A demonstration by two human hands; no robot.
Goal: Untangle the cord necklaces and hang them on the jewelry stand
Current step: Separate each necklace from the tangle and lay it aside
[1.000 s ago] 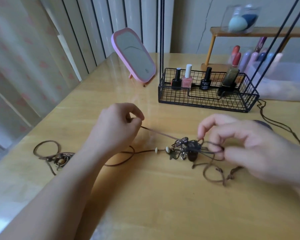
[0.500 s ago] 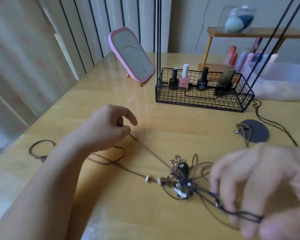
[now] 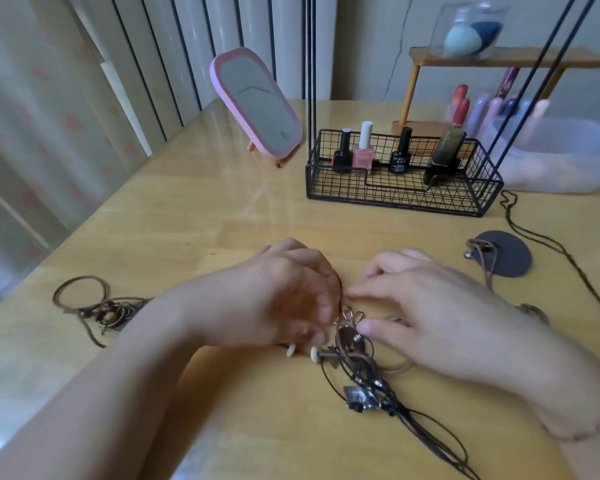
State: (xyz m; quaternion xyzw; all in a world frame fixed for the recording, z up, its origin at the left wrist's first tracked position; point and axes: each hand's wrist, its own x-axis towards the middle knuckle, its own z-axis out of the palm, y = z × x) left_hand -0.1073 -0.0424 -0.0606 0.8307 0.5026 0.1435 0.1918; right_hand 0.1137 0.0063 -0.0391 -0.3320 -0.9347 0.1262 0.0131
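Note:
A tangle of brown and black cord necklaces (image 3: 359, 362) with metal pendants and two white beads lies on the wooden table (image 3: 222, 216) in front of me. My left hand (image 3: 278, 299) pinches a dark cord at the top of the tangle. Opposite it, my right hand (image 3: 430, 317) has thumb and forefinger closed on the metal ring and brown pendant there. The fingertips of both hands almost meet. The jewelry stand (image 3: 402, 199), a black wire basket with tall thin rods, rises behind. Much of the cord under my hands is hidden.
A separate brown necklace (image 3: 97, 308) lies coiled at the left. Another cord with a dark round disc (image 3: 508, 254) lies at the right. Several nail polish bottles (image 3: 364, 150) fill the basket. A pink mirror (image 3: 257, 105), a small wooden shelf (image 3: 499, 60) and a plastic tub (image 3: 561, 157) stand behind.
My left hand has moved right along the cord to the tangle. My right hand has come up from the near edge to meet it; the cords it pulled now trail toward me.

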